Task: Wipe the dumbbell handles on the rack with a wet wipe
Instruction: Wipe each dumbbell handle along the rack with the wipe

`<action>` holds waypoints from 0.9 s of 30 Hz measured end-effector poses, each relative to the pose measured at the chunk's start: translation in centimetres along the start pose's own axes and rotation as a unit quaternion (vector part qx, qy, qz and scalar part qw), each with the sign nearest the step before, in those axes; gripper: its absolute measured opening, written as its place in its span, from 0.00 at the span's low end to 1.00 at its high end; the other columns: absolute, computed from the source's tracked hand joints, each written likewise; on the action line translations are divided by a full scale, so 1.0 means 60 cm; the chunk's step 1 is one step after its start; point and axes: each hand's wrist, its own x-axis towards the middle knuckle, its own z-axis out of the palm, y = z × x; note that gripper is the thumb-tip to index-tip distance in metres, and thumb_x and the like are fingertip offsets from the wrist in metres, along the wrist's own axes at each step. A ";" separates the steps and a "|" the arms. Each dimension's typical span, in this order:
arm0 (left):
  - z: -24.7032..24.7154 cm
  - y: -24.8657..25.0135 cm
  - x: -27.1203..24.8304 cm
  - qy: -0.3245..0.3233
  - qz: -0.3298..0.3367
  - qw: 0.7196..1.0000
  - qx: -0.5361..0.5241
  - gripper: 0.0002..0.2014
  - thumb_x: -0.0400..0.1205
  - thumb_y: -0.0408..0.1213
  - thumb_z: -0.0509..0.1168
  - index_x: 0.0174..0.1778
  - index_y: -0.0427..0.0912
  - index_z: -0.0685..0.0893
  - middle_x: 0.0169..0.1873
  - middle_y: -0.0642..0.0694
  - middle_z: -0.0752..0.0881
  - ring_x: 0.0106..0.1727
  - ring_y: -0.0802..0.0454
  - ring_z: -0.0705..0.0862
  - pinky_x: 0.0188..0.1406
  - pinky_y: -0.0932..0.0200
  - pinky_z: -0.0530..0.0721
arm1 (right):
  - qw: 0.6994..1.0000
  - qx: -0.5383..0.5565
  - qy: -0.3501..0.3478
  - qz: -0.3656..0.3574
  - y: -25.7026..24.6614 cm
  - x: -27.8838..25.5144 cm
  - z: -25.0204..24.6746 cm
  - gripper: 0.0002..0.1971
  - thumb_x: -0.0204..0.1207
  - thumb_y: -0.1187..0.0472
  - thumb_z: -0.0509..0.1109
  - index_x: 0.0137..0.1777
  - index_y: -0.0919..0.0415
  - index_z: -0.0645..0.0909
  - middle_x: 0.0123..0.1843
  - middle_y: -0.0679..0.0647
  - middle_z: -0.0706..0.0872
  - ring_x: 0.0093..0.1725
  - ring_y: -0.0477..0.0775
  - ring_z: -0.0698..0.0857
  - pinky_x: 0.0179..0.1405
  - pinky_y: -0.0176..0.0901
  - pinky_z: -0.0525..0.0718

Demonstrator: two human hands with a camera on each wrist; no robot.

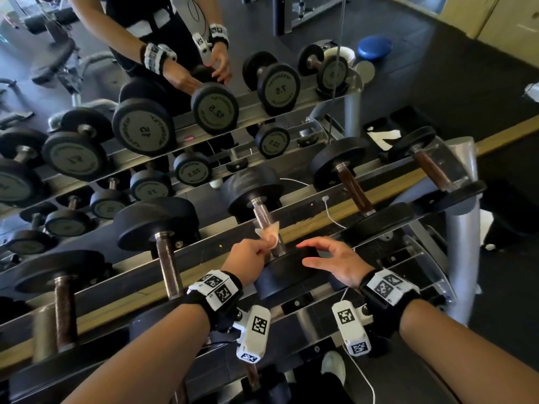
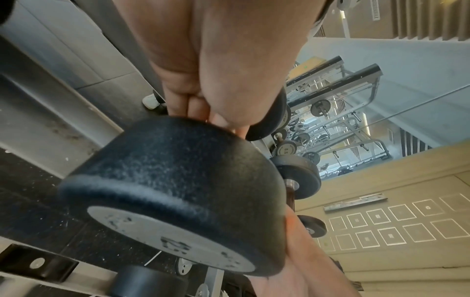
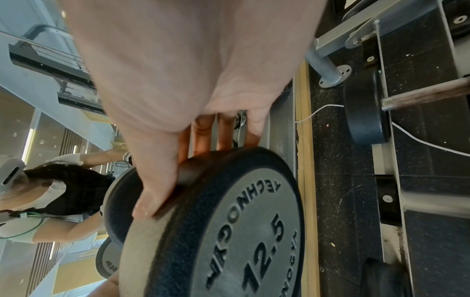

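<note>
Fingers of the left hand (image 1: 253,254) pinch the wet wipe (image 1: 269,232) against the handle (image 1: 267,228) of the 12.5 dumbbell; just right of that grip, the right hand (image 1: 335,262) lies spread over the near head (image 1: 287,275), thumb against its edge, steadying. Beyond, on the rack (image 1: 315,225), neighbouring brown handles (image 1: 354,191) look unwiped, so I judge most of the job remains.

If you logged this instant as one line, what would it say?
step: wiping handle | left hand: pinches wet wipe against 12.5 dumbbell handle | right hand: fingers spread on near weight head | rack: others racked
</note>
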 end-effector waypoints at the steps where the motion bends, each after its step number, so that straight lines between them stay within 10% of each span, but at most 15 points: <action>1: -0.002 -0.001 -0.004 -0.021 0.003 1.000 0.008 0.20 0.88 0.36 0.59 0.67 0.65 0.84 0.64 0.48 0.87 0.65 0.48 0.84 0.70 0.56 0.78 | 1.000 0.002 -0.001 0.004 -0.001 0.001 -0.001 0.18 0.75 0.66 0.76 0.65 0.59 0.84 0.67 0.57 0.83 0.68 0.56 0.82 0.65 0.48 0.85; 8: -0.045 -0.011 -0.025 -0.032 0.001 0.971 -0.238 0.14 0.86 0.26 0.60 0.47 0.45 0.89 0.42 0.47 0.88 0.43 0.55 0.84 0.50 0.56 0.80 | 0.996 -0.083 -0.007 0.013 -0.010 0.006 -0.008 0.16 0.74 0.58 0.79 0.61 0.47 0.87 0.61 0.47 0.89 0.66 0.49 0.84 0.73 0.58 0.79; 14: -0.099 0.003 -0.046 0.012 -0.012 0.938 -0.345 0.12 0.88 0.24 0.55 0.53 0.36 0.84 0.39 0.44 0.85 0.37 0.57 0.82 0.35 0.70 0.80 | 0.979 -0.196 0.015 -0.056 -0.077 0.022 0.009 0.22 0.71 0.56 0.80 0.64 0.40 0.82 0.66 0.38 0.82 0.67 0.35 0.77 0.72 0.42 0.74; 19: -0.104 0.031 -0.053 0.047 -0.058 0.894 -0.442 0.11 0.89 0.27 0.56 0.48 0.41 0.83 0.40 0.43 0.83 0.40 0.52 0.83 0.40 0.57 0.85 | 0.937 -0.210 0.171 -0.220 -0.134 0.039 0.082 0.10 0.69 0.65 0.79 0.46 0.54 0.83 0.43 0.48 0.81 0.44 0.49 0.81 0.47 0.38 0.80; 27: -0.088 0.038 -0.057 0.023 -0.037 0.842 -0.538 0.10 0.87 0.29 0.60 0.58 0.32 0.86 0.44 0.42 0.89 0.43 0.53 0.88 0.45 0.62 0.88 | 0.967 -0.175 0.133 -0.127 -0.120 0.042 0.113 0.21 0.74 0.55 0.79 0.66 0.55 0.81 0.64 0.49 0.79 0.62 0.47 0.80 0.65 0.41 0.79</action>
